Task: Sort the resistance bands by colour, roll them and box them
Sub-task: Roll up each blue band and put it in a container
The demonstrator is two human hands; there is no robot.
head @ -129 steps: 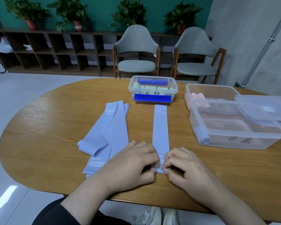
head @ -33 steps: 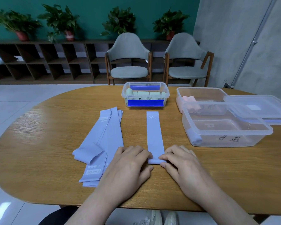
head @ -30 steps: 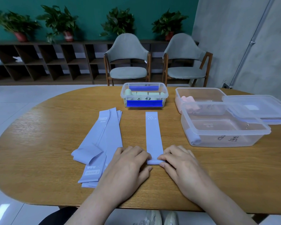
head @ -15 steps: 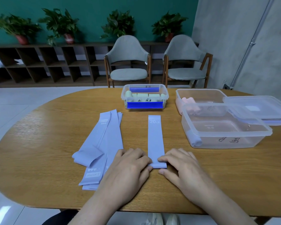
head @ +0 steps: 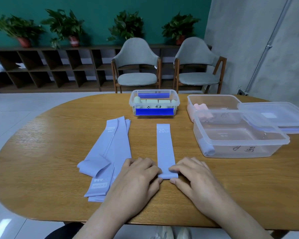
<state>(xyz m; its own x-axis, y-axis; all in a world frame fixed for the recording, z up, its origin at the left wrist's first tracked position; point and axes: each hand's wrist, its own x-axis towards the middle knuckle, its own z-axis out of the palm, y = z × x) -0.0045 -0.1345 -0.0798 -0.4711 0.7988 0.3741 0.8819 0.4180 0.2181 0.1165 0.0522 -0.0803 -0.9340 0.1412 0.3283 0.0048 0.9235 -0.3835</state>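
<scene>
Roll the lavender band (head: 165,149), lying flat lengthwise on the wooden worktop (head: 41,152) with its near end turned into a small tight roll, by pinching that roll at each edge between curled fingers and thumb of the left hand (head: 140,175) and right hand (head: 192,173). Keep both edges level, turn evenly away from the body, maintain tension so the thin, smooth, stretchy strip does not telescope or spring open. Place finished roll in the clear plastic box (head: 240,135), beside the lavender roll (head: 207,149) already inside; unrolled bands (head: 110,152) wait at left.
</scene>
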